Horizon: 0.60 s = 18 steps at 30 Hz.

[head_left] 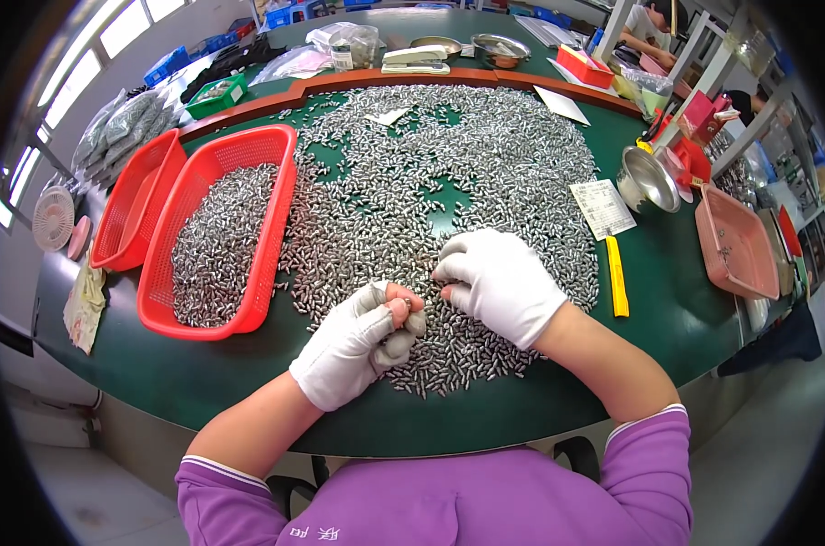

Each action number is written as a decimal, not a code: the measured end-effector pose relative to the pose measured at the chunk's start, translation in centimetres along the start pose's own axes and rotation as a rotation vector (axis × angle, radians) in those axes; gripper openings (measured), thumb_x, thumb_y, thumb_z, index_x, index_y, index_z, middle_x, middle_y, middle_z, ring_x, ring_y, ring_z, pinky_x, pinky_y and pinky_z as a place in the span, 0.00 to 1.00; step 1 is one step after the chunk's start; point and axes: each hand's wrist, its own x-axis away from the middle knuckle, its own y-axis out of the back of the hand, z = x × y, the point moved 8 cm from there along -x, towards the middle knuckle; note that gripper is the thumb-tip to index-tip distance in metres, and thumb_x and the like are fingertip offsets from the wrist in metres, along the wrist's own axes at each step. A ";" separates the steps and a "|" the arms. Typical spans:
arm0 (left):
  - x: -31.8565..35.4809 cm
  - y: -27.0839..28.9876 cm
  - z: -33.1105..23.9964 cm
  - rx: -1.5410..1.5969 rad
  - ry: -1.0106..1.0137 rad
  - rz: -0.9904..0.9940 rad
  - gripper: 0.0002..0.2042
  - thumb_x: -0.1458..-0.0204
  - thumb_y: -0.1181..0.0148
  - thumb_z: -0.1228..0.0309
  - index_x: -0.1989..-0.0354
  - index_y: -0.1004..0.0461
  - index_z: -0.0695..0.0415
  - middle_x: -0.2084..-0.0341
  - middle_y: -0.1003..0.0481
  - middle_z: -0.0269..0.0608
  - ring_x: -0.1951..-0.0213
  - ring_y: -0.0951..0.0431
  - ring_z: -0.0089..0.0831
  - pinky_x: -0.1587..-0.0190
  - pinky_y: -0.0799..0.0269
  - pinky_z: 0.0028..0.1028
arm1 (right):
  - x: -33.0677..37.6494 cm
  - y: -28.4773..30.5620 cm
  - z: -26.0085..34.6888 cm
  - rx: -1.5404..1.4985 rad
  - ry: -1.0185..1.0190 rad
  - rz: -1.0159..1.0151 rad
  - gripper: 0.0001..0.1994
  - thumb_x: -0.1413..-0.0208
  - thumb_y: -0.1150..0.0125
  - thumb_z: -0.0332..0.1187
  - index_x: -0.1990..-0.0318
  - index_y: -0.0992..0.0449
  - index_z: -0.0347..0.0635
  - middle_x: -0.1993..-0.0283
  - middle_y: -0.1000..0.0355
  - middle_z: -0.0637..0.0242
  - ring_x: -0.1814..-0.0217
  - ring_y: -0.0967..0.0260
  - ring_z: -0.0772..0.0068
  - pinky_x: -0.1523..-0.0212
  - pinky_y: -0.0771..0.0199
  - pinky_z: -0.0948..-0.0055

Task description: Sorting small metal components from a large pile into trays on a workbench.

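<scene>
A wide heap of small, silvery, ridged metal parts (376, 227) covers the middle of the green table. Over its near side, my left hand (362, 341) wears a white glove with bare thumb and fingertips. It is closed in a pinch, and a tiny grey bit, seemingly one metal part, shows between thumb and forefinger. To its right, my right hand (496, 280), gloved likewise, reaches down to the heap. Its fingers are bent, with thumb and forefinger slightly apart among the parts, and I see nothing held between them. The other fingertips are hidden under the hand.
A red basket (287, 196) of metal parts stands at left, beside another red basket (132, 205). On the right lie a yellow-handled cutter (617, 278), a paper slip (603, 209), a metal bowl (647, 179) and a pink tray (735, 241). A brown wooden edge (339, 82) bounds the heap's far side.
</scene>
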 end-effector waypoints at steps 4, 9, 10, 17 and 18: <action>0.0 -0.1 -0.1 0.015 -0.011 0.024 0.09 0.40 0.42 0.65 0.57 0.29 0.55 0.69 0.28 0.31 0.76 0.38 0.16 0.73 0.43 0.16 | -0.1 -1.0 0.2 0.013 -0.007 0.065 0.06 0.55 0.34 0.35 0.70 0.22 0.45 0.66 0.27 0.67 0.60 0.28 0.60 0.59 0.27 0.63; 0.0 0.1 -0.1 0.013 -0.014 0.020 0.09 0.41 0.41 0.65 0.57 0.30 0.55 0.68 0.28 0.32 0.76 0.39 0.16 0.73 0.43 0.16 | -0.4 -0.8 0.5 0.075 -0.016 0.058 0.06 0.53 0.35 0.33 0.70 0.24 0.43 0.66 0.27 0.65 0.61 0.28 0.59 0.60 0.27 0.62; 0.0 0.1 -0.1 0.012 -0.014 0.019 0.09 0.41 0.41 0.65 0.57 0.30 0.55 0.68 0.28 0.32 0.76 0.39 0.16 0.73 0.43 0.16 | -0.5 -0.6 0.6 0.074 -0.016 0.057 0.06 0.53 0.35 0.33 0.70 0.24 0.43 0.66 0.27 0.65 0.61 0.28 0.59 0.60 0.27 0.62; -0.1 0.1 0.0 0.034 0.009 0.041 0.09 0.41 0.42 0.66 0.56 0.30 0.55 0.67 0.28 0.32 0.75 0.39 0.17 0.72 0.43 0.17 | -0.6 3.2 2.3 -0.328 0.070 -0.228 0.06 0.54 0.34 0.27 0.69 0.26 0.42 0.65 0.27 0.63 0.61 0.28 0.58 0.59 0.27 0.64; 0.0 -0.1 0.0 0.046 0.017 0.054 0.09 0.41 0.42 0.66 0.56 0.30 0.55 0.67 0.28 0.32 0.75 0.39 0.17 0.72 0.42 0.17 | -0.6 3.4 2.5 -0.315 0.095 -0.232 0.07 0.54 0.33 0.26 0.69 0.26 0.42 0.65 0.27 0.63 0.62 0.28 0.58 0.60 0.26 0.65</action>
